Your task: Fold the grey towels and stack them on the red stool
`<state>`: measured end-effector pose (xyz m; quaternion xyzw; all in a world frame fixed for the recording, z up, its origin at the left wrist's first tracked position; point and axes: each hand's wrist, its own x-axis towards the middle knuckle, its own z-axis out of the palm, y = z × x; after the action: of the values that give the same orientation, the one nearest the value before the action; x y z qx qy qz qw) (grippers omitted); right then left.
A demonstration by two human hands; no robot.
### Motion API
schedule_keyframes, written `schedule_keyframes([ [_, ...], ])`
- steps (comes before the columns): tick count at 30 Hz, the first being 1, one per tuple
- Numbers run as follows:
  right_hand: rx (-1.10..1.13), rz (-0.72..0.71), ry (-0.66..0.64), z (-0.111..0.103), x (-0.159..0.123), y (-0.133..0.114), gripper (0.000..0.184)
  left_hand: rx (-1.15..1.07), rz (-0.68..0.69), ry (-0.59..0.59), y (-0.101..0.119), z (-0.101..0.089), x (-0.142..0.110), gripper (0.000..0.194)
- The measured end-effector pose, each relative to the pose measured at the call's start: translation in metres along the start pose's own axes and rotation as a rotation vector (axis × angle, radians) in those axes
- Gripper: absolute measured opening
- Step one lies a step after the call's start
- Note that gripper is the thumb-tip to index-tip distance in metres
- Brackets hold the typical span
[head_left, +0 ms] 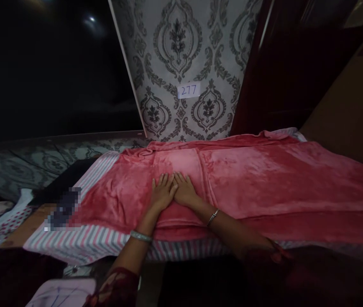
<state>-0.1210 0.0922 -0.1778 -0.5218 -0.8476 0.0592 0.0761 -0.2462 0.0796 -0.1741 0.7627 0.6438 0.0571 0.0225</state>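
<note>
A pink plush blanket point(264, 179) lies spread over a striped sheet point(82, 241) on a bed. My left hand point(162, 192) and my right hand point(184, 189) rest side by side on a folded strip of the blanket near its front edge. Both lie flat, palms down, fingers stretched out and touching at the fingertips. Neither hand holds anything. A bangle sits on each wrist.
A wall panel with grey damask pattern point(184, 64) and a small label reading 277 point(188, 90) stands behind the bed. A dark red curtain point(274, 76) hangs to the right. Clothes and a spotted cloth point(9, 221) lie at the left; a blurred patch point(63, 209) covers something there.
</note>
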Motion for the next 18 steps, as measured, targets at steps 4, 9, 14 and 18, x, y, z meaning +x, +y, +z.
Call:
schedule_keyframes([
  [4,-0.052,0.107,0.019,-0.001,-0.019,0.047,0.07,0.031,0.012,-0.001,-0.001,0.006,0.0,0.062],
  [9,-0.072,0.23,-0.019,-0.014,-0.05,0.096,0.07,0.017,0.006,-0.004,0.003,0.001,0.006,0.065],
  [14,-0.028,0.229,0.008,-0.033,-0.056,0.05,0.066,-0.044,-0.014,-0.075,0.007,-0.018,-0.004,0.06],
  [18,0.057,0.022,-0.007,-0.022,-0.062,-0.011,0.064,-0.017,0.037,0.03,0.01,-0.022,-0.037,0.054],
])
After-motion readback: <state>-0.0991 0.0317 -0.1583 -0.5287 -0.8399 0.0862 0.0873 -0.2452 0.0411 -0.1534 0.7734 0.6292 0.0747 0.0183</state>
